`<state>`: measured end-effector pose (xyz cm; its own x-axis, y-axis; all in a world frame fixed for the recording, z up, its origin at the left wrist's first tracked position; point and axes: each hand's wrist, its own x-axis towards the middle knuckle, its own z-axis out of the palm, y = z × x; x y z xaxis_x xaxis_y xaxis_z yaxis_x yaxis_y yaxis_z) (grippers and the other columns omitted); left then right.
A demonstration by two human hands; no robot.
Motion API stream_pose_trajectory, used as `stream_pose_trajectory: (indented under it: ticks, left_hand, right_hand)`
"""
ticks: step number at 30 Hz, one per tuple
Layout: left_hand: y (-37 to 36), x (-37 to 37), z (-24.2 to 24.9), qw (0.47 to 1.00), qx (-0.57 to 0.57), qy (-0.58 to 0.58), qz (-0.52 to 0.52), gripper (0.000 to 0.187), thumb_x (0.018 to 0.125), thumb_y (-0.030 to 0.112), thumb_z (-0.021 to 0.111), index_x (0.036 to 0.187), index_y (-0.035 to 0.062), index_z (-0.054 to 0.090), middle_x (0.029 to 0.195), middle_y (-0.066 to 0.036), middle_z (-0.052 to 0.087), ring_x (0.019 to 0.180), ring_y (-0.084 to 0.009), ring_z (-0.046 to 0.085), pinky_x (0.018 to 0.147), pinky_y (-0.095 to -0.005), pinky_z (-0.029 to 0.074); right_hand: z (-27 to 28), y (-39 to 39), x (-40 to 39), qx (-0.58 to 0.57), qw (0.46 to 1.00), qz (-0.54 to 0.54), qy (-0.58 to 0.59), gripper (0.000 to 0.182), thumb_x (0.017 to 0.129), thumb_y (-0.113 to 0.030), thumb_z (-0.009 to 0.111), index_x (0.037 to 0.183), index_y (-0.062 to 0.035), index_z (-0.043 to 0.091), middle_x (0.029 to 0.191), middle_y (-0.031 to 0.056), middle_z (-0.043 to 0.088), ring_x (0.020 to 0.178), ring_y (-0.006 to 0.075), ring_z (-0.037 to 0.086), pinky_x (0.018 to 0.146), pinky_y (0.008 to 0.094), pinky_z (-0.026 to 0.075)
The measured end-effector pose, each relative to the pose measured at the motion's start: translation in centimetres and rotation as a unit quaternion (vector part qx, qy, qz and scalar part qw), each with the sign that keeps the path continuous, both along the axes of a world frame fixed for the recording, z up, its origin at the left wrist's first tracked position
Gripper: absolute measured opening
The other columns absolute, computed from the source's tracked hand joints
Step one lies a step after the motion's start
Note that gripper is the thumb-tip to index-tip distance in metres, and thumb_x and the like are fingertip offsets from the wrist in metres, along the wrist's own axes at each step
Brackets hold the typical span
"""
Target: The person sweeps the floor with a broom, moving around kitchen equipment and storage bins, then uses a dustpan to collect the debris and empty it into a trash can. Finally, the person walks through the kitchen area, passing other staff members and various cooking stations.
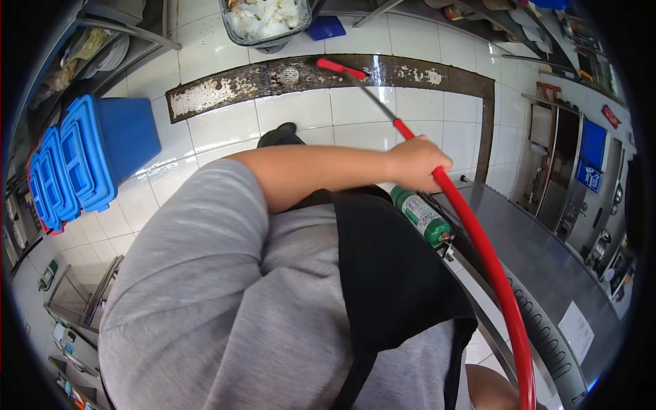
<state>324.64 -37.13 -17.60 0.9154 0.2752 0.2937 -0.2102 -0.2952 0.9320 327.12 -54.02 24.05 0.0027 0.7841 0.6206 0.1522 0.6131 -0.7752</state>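
Note:
My left arm reaches across my body, and my left hand (418, 164) is closed round the red pole of a long-handled tool that looks like a floor squeegee (478, 246). Its narrow red head (340, 68) rests at the dark, worn drain channel (260, 80) in the floor, right of a round drain cover (290, 74). The pole runs from there past my right side and out at the bottom edge. Only a piece of my right arm shows at the bottom right; my right hand is out of view.
Blue lidded bins (126, 137) stand at the left. Ahead is a grey tub (266, 37) with white contents, beside a blue flat object (326, 27). A green cylinder (424, 217) lies near the steel counter (526, 225) on my right. White floor tiles (294, 109) shine wet.

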Motion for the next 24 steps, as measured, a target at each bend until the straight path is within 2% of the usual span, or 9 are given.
stream_pose_trajectory:
  ticks: [2, 3, 5, 8, 13, 16, 19, 22, 24]
  left_hand:
    - [1.4, 2.4, -2.1, 0.999, 0.017, 0.05, -0.011, 0.024, 0.074, 0.028, 0.068, 0.064, 0.011, 0.054, 0.062, -0.011, 0.057, 0.066, -0.0342, 0.058, 0.064, -0.044, 0.045]
    - [2.3, 2.6, -3.3, 0.999, 0.016, 0.05, -0.011, 0.024, 0.074, 0.028, 0.068, 0.064, 0.011, 0.054, 0.062, -0.011, 0.057, 0.066, -0.0342, 0.058, 0.064, -0.044, 0.045]
    - [3.9, 2.0, -4.7, 0.993, 0.059, 0.077, -0.064, 0.027, 0.073, 0.029, 0.068, 0.062, 0.0094, 0.053, 0.06, -0.013, 0.056, 0.064, -0.0363, 0.057, 0.058, -0.0459, 0.045]
    - [4.2, -0.7, -4.4, 0.989, 0.062, 0.111, -0.075, 0.028, 0.073, 0.03, 0.068, 0.061, 0.0095, 0.053, 0.061, -0.012, 0.056, 0.065, -0.0359, 0.057, 0.059, -0.046, 0.044]
    - [5.0, -7.6, -3.3, 0.983, 0.063, 0.153, -0.073, 0.035, 0.077, 0.035, 0.067, 0.059, 0.0093, 0.052, 0.058, -0.012, 0.055, 0.063, -0.0357, 0.057, 0.058, -0.0453, 0.043]
    - [4.6, -9.6, -2.6, 0.981, 0.059, 0.174, -0.062, 0.04, 0.08, 0.038, 0.066, 0.058, 0.0089, 0.051, 0.057, -0.012, 0.054, 0.062, -0.0356, 0.056, 0.056, -0.0446, 0.042]
    - [4.0, -10.5, -2.1, 0.983, 0.057, 0.165, -0.048, 0.044, 0.081, 0.039, 0.066, 0.055, 0.0086, 0.048, 0.055, -0.013, 0.053, 0.06, -0.036, 0.055, 0.054, -0.0444, 0.041]
    - [3.5, -11.2, -2.1, 0.981, 0.05, 0.183, -0.043, 0.045, 0.083, 0.038, 0.065, 0.055, 0.0083, 0.047, 0.054, -0.011, 0.051, 0.059, -0.0351, 0.055, 0.057, -0.0433, 0.042]
    - [3.0, -11.6, -2.8, 0.991, 0.073, 0.114, -0.006, 0.032, 0.082, 0.031, 0.067, 0.065, 0.0104, 0.05, 0.062, -0.008, 0.054, 0.066, -0.0308, 0.057, 0.068, -0.0405, 0.043]
  right_hand:
    - [-2.0, 0.6, -0.1, -0.026, 0.996, -0.038, -0.073, 0.021, 0.096, -0.025, 0.044, 0.078, -0.0143, 0.046, 0.067, -0.0058, 0.042, 0.059, 0.0075, 0.045, 0.059, 0.0263, 0.044]
    - [-3.2, 1.0, -0.3, -0.057, 0.992, -0.05, -0.099, 0.022, 0.097, -0.029, 0.048, 0.081, -0.0146, 0.049, 0.068, -0.0053, 0.041, 0.06, 0.0086, 0.044, 0.059, 0.0254, 0.044]
    - [-5.4, 2.1, -0.2, -0.071, 0.995, -0.024, -0.061, 0.023, 0.095, -0.033, 0.054, 0.082, -0.0149, 0.049, 0.068, -0.0059, 0.041, 0.06, 0.0081, 0.044, 0.059, 0.024, 0.044]
    - [-5.5, 2.6, 0.1, -0.034, 0.999, 0.015, 0.006, 0.026, 0.093, -0.035, 0.059, 0.08, -0.015, 0.048, 0.068, -0.0068, 0.04, 0.059, 0.0069, 0.042, 0.058, 0.0228, 0.044]
    - [-5.3, 2.9, 0.2, -0.05, 0.996, 0.05, 0.046, 0.026, 0.092, -0.033, 0.06, 0.077, -0.0151, 0.048, 0.067, -0.0076, 0.039, 0.058, 0.0054, 0.042, 0.058, 0.0227, 0.043]
    - [-5.2, 3.1, -0.9, -0.053, 0.993, 0.082, 0.06, 0.015, 0.089, -0.015, 0.059, 0.077, -0.015, 0.05, 0.067, -0.0078, 0.043, 0.056, 0.0052, 0.043, 0.054, 0.0223, 0.041]
    - [-4.9, 3.5, -1.2, -0.044, 0.991, 0.107, 0.066, 0.015, 0.088, -0.012, 0.059, 0.077, -0.0147, 0.05, 0.066, -0.0076, 0.043, 0.055, 0.0052, 0.042, 0.054, 0.0214, 0.041]
    - [-4.5, 2.9, -0.6, -0.052, 0.991, 0.096, 0.075, 0.018, 0.088, -0.013, 0.06, 0.074, -0.015, 0.047, 0.064, -0.0078, 0.042, 0.055, 0.005, 0.043, 0.055, 0.0207, 0.041]
    - [-4.0, 1.8, 0.2, -0.068, 0.992, 0.076, 0.075, 0.022, 0.088, -0.019, 0.063, 0.074, -0.0155, 0.047, 0.065, -0.0084, 0.044, 0.055, 0.005, 0.045, 0.055, 0.021, 0.042]
